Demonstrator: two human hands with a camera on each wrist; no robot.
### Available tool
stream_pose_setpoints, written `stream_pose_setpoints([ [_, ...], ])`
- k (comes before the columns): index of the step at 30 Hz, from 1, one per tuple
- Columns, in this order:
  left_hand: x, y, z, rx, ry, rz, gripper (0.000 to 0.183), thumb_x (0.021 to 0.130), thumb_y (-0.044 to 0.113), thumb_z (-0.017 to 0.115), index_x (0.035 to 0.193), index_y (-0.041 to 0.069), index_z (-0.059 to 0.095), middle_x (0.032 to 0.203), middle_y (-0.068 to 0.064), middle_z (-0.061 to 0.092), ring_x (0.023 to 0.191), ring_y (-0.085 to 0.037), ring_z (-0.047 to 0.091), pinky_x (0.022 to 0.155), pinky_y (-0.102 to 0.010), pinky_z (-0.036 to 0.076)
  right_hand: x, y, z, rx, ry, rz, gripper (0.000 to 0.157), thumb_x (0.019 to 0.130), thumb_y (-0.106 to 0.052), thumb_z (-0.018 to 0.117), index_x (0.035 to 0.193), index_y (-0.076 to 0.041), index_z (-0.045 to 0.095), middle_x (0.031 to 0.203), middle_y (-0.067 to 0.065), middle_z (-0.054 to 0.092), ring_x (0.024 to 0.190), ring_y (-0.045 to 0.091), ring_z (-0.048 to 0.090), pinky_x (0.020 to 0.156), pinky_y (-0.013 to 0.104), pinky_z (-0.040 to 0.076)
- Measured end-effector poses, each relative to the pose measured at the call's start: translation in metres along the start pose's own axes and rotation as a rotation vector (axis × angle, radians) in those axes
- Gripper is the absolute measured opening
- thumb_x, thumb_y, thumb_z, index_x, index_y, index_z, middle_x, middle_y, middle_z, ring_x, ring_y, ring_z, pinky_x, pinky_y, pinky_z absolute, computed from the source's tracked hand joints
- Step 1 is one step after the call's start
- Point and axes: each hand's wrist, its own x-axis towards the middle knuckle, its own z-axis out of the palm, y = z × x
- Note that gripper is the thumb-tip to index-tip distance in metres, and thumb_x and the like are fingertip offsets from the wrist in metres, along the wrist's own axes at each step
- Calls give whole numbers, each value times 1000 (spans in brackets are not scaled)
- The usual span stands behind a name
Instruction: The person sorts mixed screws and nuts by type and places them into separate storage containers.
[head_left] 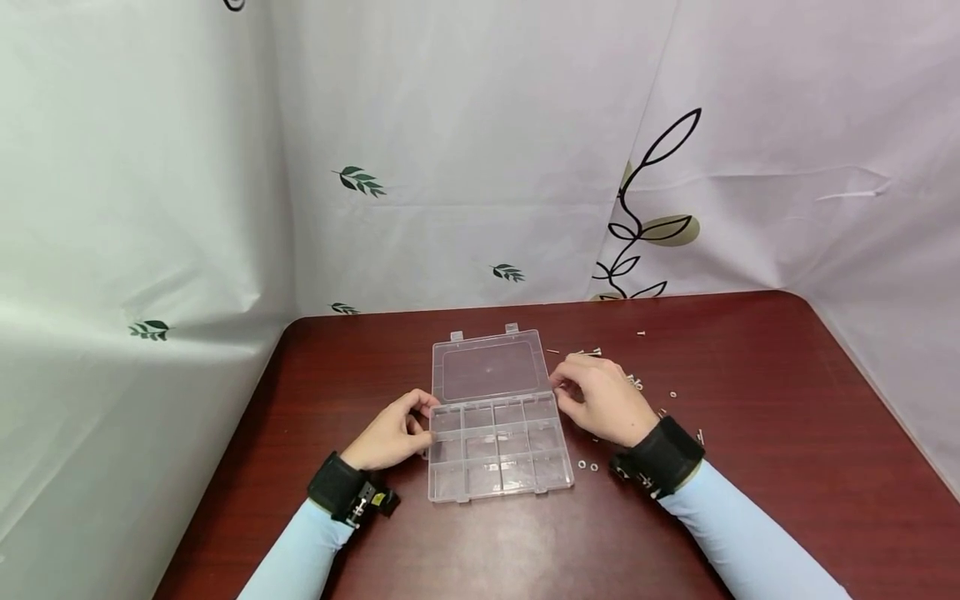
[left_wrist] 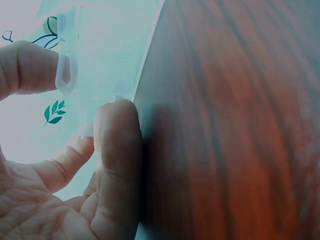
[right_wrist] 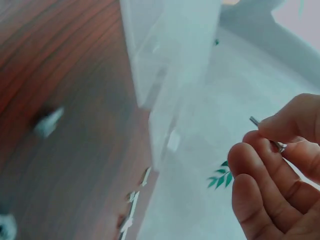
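A clear plastic compartment box [head_left: 480,477] lies on the table with its lid [head_left: 491,368] folded back, away from the person. My left hand [head_left: 392,433] holds the box's left side, thumb at the rim and fingers bent along the wall. In the left wrist view the left fingers [left_wrist: 119,145] are low, close to the tabletop. My right hand [head_left: 600,398] hovers by the box's right edge near the hinge. Between its thumb and fingers it pinches a small metal screw [right_wrist: 254,121], whose head end is partly hidden by the fingers.
Loose screws [head_left: 596,352] are scattered behind and around the right hand on the dark red wooden table [head_left: 780,450]. Two nuts [head_left: 582,465] lie right of the box, and another nut [head_left: 673,394] sits farther right. A white patterned curtain [head_left: 465,150] hangs behind.
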Motion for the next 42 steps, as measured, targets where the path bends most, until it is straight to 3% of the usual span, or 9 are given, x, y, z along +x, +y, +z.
stream_pose_setpoints([
  [9,-2,0,1,-27,-3,3,42,81,0,65,122,3,55,107,-14,53,65,-17,56,60,-29,52,0,-15,8,103,-23,-75,13,82,-9,69,94,-13,70,87,-7,63,74,3,57,66,20,48],
  [12,-3,-3,3,-34,-6,7,42,82,1,65,122,3,55,107,-15,53,65,-18,57,59,-29,52,-4,-16,9,52,-76,-75,43,81,-26,76,120,-9,67,110,-1,64,94,10,61,81,28,51],
  [15,-2,-4,3,-24,-2,10,42,81,-2,64,121,0,54,107,-18,52,65,-19,56,59,-29,52,-6,-15,6,-3,-147,-60,85,77,-47,78,146,-7,50,137,7,54,121,20,54,100,37,45],
  [18,-4,-3,3,-3,0,13,41,81,-4,63,121,-2,54,105,-18,52,64,-18,56,59,-29,52,-7,-12,1,-24,-199,-36,97,76,-55,75,153,-7,40,149,11,44,134,25,46,108,42,38],
  [27,-3,-1,-1,-10,-4,4,41,81,-2,63,122,2,55,106,-14,53,66,-19,56,60,-28,51,-4,10,-16,-66,-192,52,83,79,-47,75,146,-5,49,144,13,48,130,28,47,106,45,40],
  [34,-7,28,-4,-44,-17,11,40,80,-6,60,118,-6,53,104,-22,51,65,-21,55,59,-28,51,-7,25,-33,-80,-166,96,71,84,-45,71,140,-4,55,138,14,53,126,29,49,105,46,39],
  [42,-8,32,-6,-62,-14,-1,40,80,-7,59,120,-6,53,105,-23,51,64,-21,55,57,-29,52,-37,41,-65,-137,-67,143,50,85,-35,72,125,-7,65,122,4,61,116,21,56,99,41,43],
])
